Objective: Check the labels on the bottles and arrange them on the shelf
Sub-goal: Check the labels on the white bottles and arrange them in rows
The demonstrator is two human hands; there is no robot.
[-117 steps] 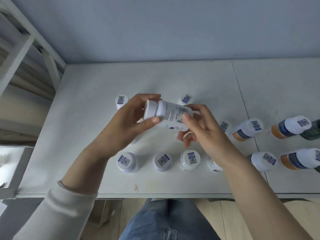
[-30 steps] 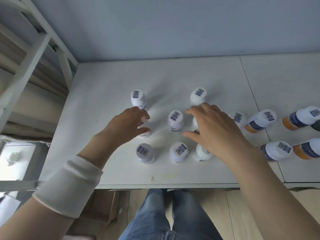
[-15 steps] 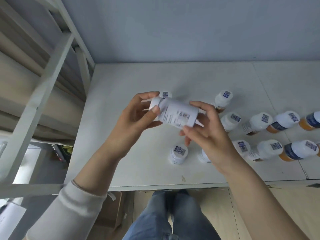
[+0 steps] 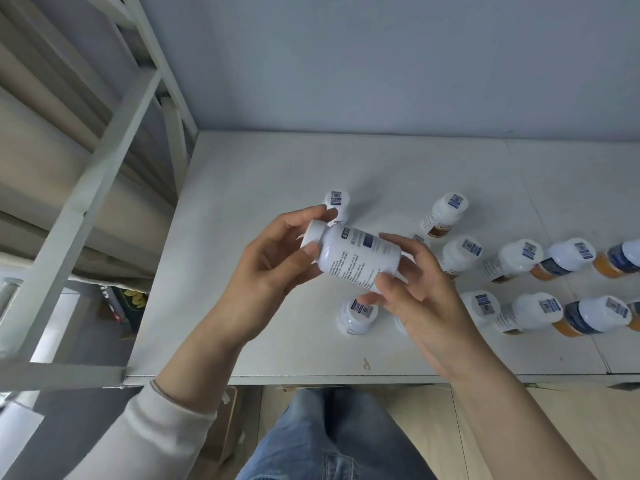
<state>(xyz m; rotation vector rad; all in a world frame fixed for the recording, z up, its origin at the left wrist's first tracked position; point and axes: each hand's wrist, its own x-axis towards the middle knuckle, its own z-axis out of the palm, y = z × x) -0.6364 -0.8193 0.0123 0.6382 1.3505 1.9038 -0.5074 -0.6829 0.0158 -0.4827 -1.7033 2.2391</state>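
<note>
Bottle [image 4: 356, 261]: sideways over table [image 4: 277, 174]; your left hand [image 4: 270, 271] grips its cap [image 4: 313, 233], your right hand [image 4: 419, 292] the other end.
Hidden: print unreadable; right-edge bottles [image 4: 623, 258] cut off.
Room: bare tabletop behind; shelf [image 4: 104, 150] left.

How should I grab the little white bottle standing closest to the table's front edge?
Take the front white bottle by its round cap, coming straight down from above. It stands upright, cap facing up, with room for your grip on its left side.
</note>
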